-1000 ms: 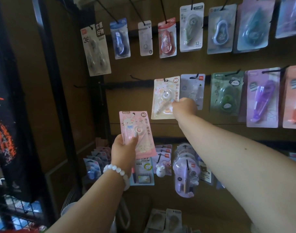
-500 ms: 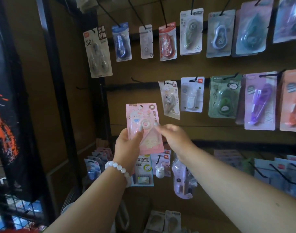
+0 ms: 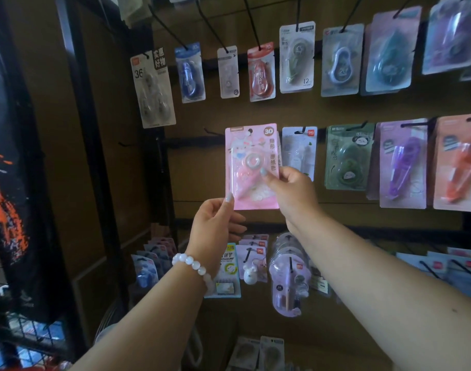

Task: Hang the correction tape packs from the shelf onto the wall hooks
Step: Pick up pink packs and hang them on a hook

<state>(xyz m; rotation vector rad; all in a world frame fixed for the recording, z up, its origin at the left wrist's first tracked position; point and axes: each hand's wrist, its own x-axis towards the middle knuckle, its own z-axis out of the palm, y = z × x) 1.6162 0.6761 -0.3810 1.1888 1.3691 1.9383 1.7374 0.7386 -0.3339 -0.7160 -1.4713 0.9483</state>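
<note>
A pink correction tape pack [image 3: 251, 156] with a cartoon print and a "30" badge is held upright against the middle row of the hook wall. My left hand [image 3: 215, 226], with a white bead bracelet, pinches its lower left corner with the thumb on the front. My right hand [image 3: 292, 192] pinches its right edge, thumb on the front. The pack's top sits level with the middle rail, and it hides whatever hangs behind it. A bare black hook [image 3: 211, 132] sticks out just left of the pack's top.
A white pack [image 3: 300, 148], a green one [image 3: 348, 156], a purple one [image 3: 403, 164] and an orange one [image 3: 459, 162] hang to the right. The top row [image 3: 261, 72] holds several packs. More packs [image 3: 289, 277] hang below. A black frame post [image 3: 84, 129] stands left.
My right hand left the pack it had hung on the middle row and took the pink pack's right edge. Both hands raised the pink pack to the middle rail.
</note>
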